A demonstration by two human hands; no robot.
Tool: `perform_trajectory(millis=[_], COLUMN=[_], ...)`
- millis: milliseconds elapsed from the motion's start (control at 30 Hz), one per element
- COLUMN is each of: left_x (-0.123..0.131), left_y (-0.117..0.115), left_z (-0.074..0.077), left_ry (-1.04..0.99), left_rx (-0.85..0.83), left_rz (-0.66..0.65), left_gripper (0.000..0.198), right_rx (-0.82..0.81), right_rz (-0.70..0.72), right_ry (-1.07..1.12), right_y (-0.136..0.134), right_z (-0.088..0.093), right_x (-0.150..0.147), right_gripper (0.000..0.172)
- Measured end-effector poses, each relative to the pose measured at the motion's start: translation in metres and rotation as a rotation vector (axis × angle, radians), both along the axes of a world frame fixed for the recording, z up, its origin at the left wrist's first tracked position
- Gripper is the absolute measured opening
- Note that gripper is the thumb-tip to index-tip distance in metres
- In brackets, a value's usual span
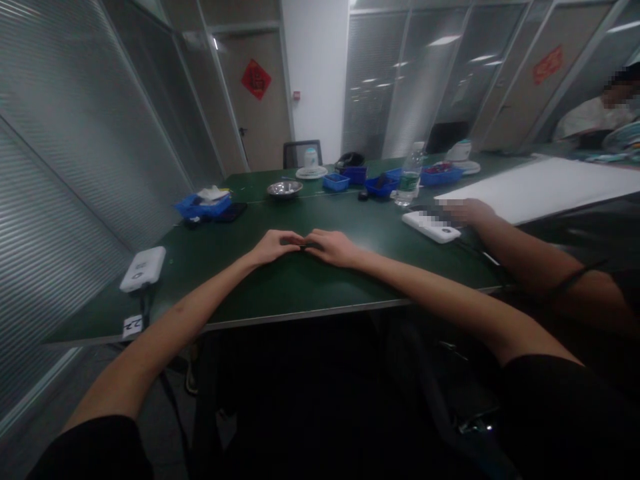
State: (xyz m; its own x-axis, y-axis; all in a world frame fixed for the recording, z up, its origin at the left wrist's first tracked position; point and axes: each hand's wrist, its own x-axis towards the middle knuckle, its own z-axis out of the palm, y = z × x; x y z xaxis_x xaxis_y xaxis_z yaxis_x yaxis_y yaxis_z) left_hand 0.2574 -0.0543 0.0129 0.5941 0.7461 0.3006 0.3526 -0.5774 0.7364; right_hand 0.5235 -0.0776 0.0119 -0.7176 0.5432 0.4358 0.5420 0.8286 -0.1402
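Note:
My left hand (273, 247) and my right hand (333, 248) meet at the fingertips over the green table (260, 293). Both have fingers closed in a pinch around a small dark thing (303, 247), too small to make out. It lies between the two sets of fingertips, low over the tabletop. Beyond my hands stands a shiny metal bowl (285, 191).
At the left are a white power bank (143, 268) and a blue basket (203, 206). Blue trays (336, 182) and a clear bottle (410, 177) stand farther back. To the right, another person's hand (473, 212) is beside a white power bank (431, 227).

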Motion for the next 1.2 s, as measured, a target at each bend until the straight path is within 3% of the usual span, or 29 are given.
perform_trajectory(millis=[267,667,1033,1200], left_x=[0.001,0.000,-0.001,-0.024], left_y=[-0.004,-0.006,0.001,0.019], left_z=[0.002,0.002,-0.005,-0.003], left_ry=[0.073,0.140,0.176,0.178], left_rx=[0.032,0.100,0.170,0.159], left_rz=[-0.087,-0.023,0.011,0.117], left_gripper=[0.049,0.047,0.040,0.036], right_rx=[-0.014,-0.042,-0.017,-0.063], right_rz=[-0.076,-0.012,-0.186,-0.283], right_ry=[0.045,0.035,-0.008,-0.011], right_y=[-0.004,-0.013,-0.010,-0.005], right_z=[0.002,0.009,0.007,0.007], right_x=[0.006,0.011,0.007,0.013], right_gripper=[0.028,0.029,0.030,0.027])
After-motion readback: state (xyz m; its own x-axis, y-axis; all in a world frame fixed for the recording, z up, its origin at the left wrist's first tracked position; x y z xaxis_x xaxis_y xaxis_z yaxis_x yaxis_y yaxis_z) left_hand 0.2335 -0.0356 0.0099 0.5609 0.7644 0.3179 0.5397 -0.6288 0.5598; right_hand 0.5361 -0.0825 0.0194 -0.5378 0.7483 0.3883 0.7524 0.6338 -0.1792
